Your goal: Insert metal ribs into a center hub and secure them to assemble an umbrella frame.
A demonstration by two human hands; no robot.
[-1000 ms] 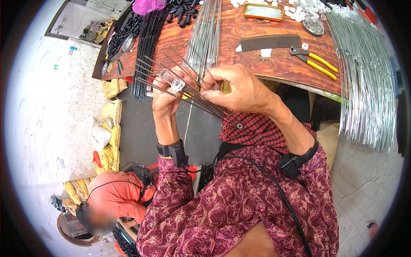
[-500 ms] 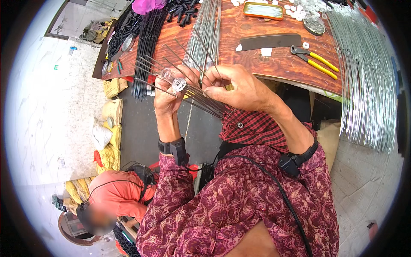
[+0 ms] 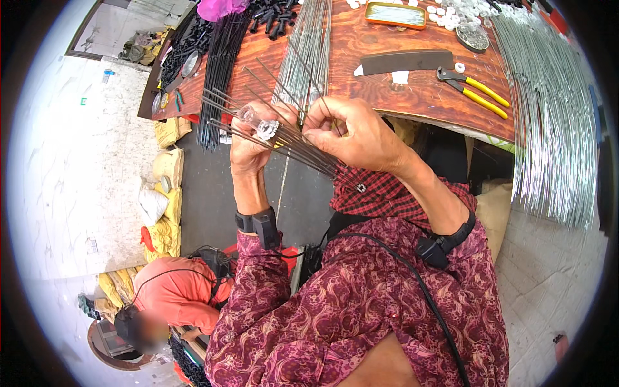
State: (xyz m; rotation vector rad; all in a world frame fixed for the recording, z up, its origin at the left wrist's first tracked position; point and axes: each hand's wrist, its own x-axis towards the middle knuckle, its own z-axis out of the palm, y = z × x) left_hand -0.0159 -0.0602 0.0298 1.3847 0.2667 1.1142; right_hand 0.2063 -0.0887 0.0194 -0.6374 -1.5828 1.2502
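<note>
Near the table's front edge, my left hand [image 3: 250,147] is closed around a clear plastic hub piece [image 3: 267,129] with thin dark metal rods fanning out about it, like an umbrella frame. The lower rods [image 3: 313,153] run down toward my lap, where a small ring-shaped end [image 3: 361,188] shows against red checked cloth. Just to the right, my right hand [image 3: 351,131] is closed in a pinch on a dark metal rod [image 3: 304,64] that sticks up past the fingers. The fingertips of both hands nearly meet, and the exact joint between them is hidden.
On the wooden table [image 3: 361,97] lie yellow-handled pliers [image 3: 474,93], a dark flat bar [image 3: 406,62], an orange-rimmed tin [image 3: 396,15] and white plastic rings [image 3: 445,19]. Bundles of silver rods [image 3: 554,122] and black rods [image 3: 222,77] overhang its edge. A co-worker [image 3: 174,290] bends at lower left.
Both hands have shifted very slightly left with the rods. The clear hub piece has turned a little in my left hand. My right hand keeps its pinch.
</note>
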